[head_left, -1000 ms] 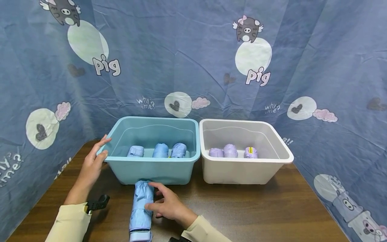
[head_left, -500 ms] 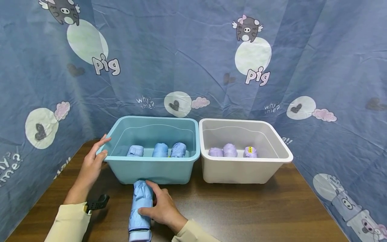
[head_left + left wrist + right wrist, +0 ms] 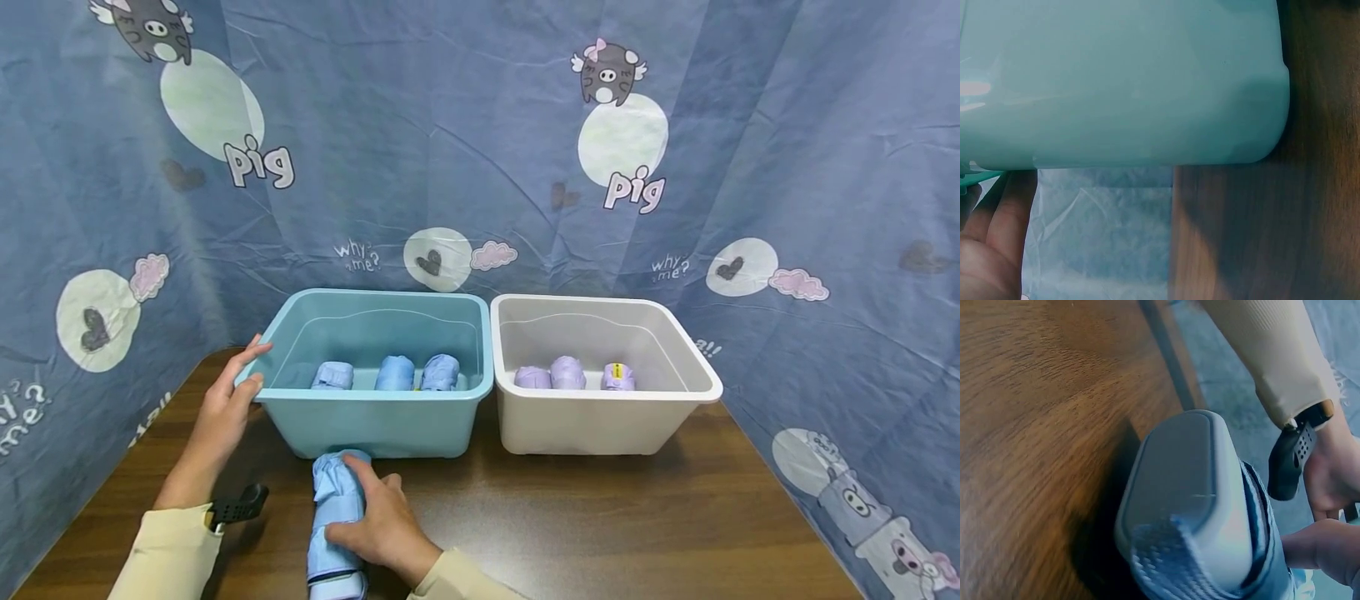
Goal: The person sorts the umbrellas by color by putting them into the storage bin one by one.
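A folded light-blue umbrella (image 3: 330,498) lies lengthwise on the table in front of the teal bin (image 3: 378,425). My right hand (image 3: 384,527) grips it from the right, thumb across its top; the fingers on its far side are partly hidden. In the right wrist view the umbrella's pale handle end (image 3: 1172,465) and its woven strap (image 3: 1169,559) show close up. My left hand (image 3: 228,408) holds the teal bin's left rim, and the left wrist view shows its fingers (image 3: 1013,219) at that rim. Several rolled blue umbrellas (image 3: 395,374) lie inside the bin.
A white bin (image 3: 592,425) stands right beside the teal one, with 3 rolled purple umbrellas (image 3: 567,374) in it. Both bins stand at the back of the brown wooden table (image 3: 600,525). A blue printed cloth (image 3: 480,150) hangs behind them.
My right hand has moved left over the umbrella and closed round it. The umbrella has shifted slightly left. My left hand stays on the teal bin's rim.
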`<state>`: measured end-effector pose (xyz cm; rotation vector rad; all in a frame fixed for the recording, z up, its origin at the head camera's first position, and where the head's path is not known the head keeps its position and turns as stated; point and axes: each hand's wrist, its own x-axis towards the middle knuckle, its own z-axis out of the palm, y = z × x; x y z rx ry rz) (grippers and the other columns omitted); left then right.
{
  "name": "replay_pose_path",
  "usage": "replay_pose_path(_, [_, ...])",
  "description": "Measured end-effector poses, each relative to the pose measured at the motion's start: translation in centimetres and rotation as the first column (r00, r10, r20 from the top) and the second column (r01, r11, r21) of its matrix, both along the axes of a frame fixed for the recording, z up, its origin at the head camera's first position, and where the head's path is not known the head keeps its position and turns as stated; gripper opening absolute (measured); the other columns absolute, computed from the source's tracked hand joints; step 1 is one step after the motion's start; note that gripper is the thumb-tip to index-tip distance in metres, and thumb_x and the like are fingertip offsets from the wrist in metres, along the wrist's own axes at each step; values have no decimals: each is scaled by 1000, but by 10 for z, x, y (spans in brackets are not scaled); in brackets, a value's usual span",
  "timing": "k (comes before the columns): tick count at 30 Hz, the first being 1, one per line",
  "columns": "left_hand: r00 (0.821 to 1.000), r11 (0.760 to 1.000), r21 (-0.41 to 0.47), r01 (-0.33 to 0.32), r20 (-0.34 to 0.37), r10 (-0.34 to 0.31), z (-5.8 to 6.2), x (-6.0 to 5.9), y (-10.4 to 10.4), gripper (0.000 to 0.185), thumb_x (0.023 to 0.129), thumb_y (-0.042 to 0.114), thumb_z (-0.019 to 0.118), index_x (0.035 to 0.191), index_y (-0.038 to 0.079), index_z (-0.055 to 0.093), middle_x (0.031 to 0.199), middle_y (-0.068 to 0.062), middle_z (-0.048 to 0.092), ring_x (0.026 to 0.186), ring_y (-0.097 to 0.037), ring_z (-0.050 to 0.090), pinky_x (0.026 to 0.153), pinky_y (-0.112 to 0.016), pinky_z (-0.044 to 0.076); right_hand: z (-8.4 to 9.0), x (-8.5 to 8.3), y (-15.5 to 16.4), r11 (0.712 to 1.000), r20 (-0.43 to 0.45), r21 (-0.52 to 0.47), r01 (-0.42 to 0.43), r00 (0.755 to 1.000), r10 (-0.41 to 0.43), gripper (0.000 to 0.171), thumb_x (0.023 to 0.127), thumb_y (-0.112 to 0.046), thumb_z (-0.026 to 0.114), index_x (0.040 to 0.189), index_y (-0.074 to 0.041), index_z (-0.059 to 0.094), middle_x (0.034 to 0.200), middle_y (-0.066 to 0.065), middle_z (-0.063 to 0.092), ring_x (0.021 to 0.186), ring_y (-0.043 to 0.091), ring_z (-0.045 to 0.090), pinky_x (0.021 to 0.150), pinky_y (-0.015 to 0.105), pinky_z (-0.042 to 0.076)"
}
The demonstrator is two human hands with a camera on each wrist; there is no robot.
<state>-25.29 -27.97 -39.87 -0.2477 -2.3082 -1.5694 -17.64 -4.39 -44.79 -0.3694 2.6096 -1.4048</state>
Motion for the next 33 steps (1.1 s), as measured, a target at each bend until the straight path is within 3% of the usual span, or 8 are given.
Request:
replay_pose_path(2, [1000,1000,-10,-4,-10,4,0,-1,0,46,105,23,37,150,16,35,161,4,16,144,-23,17,106,-57,27,0,1,-3,1000,-5,12,4,1000,-4,84,62,-22,82,136,-45,48,93,2,44,71,12,45,61,25,42])
replay_pose_path(5, [999,1000,-22,-14,-37,13,-1,-1,-1,46,104,21,38,149,14,36,160,3,18,143,-15,20,108,-36,27,0,2,-8,999,-16,46,10,1000,-9,86,62,-23,82,136,-48,47,93,1,43,69,12,45,59,25,41])
replay_pose_path(9, [998,999,-30,-18,-58,16,-2,-1,-1,45,104,21,38,149,14,37,160,0,19,141,-10,21,104,-25,28,0,2,-10,997,-39,79,4,999,-1,86,62,-23,82,135,-51,46,94,2,44,69,12,45,58,25,40])
replay_pose_path(15, [999,999,-36,-22,-36,21,0,-1,-1,45,104,21,38,149,15,37,160,4,19,141,-14,23,99,-25,34,0,2,-8,996,-55,83,-14,998,19,85,63,-21,81,133,-55,48,94,0,44,70,10,43,57,23,37])
replay_pose_path(18, [1000,1000,-31,-6,-21,6,0,-1,-1,46,105,21,36,151,16,34,160,6,16,143,-20,20,103,-43,36,-1,2,-6,996,-79,77,-36,996,42,84,63,-19,81,132,-54,50,91,-2,44,69,8,41,55,22,36])
replay_pose_path(22, [1000,1000,-12,8,-17,-8,1,2,-3,47,105,22,35,152,17,32,161,7,14,146,-26,14,102,-65,25,0,2,-6,996,-88,65,-68,993,73,81,63,-17,81,131,-51,53,90,-3,43,70,6,41,56,20,36])
replay_pose_path(28, [999,999,-37,-3,-41,2,3,1,-3,46,105,22,36,151,16,34,160,8,17,146,-24,14,108,-44,25,1,1,-3,998,-61,25,-65,996,67,77,62,-15,83,128,-45,58,90,-5,43,73,6,41,62,19,38])
replay_pose_path(33, [1000,998,-56,-11,-22,9,1,1,-2,46,105,22,36,151,15,34,161,2,17,145,-25,18,103,-52,32,-1,-1,2,998,-39,3,-67,997,67,74,61,-16,84,126,-42,61,91,-7,47,79,5,42,66,18,40])
